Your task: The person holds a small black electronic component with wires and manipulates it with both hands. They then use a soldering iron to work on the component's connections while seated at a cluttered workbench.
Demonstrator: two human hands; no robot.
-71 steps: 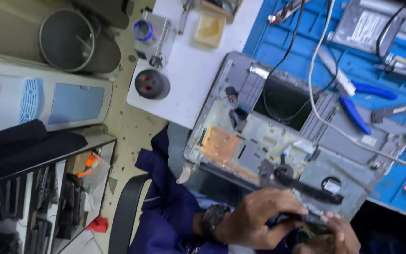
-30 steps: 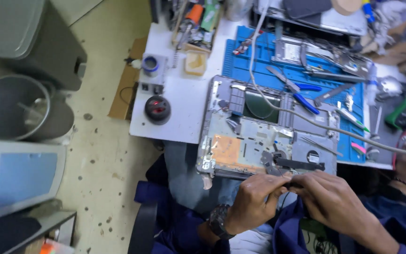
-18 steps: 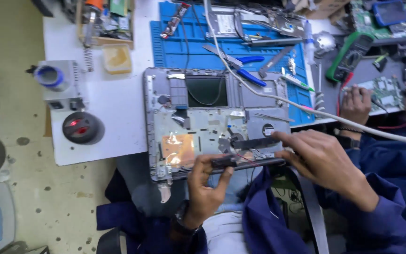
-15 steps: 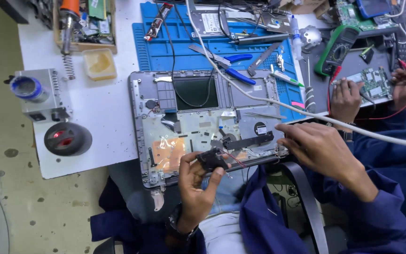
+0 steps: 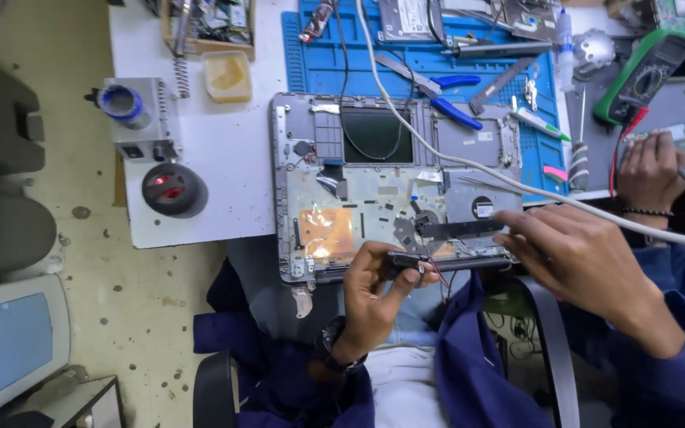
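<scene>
An opened grey laptop chassis lies on the white bench, partly over a blue mat, its inner side up with a copper-coloured patch near the front edge. My left hand pinches a small black part with thin red and black wires at the chassis's front edge. My right hand holds the right end of a long black strip that lies across the chassis. A thick white cable runs over the laptop toward my right arm.
Blue-handled pliers, tweezers and a pen lie on the mat. A black round stand and a grey box with a blue roll sit at the left. Another person's hand works on a circuit board at the right, by a green multimeter.
The view swung from the floor and bench's left side to straight over the laptop. My hands stayed at the chassis's front edge, left on the small black part, right on the strip.
</scene>
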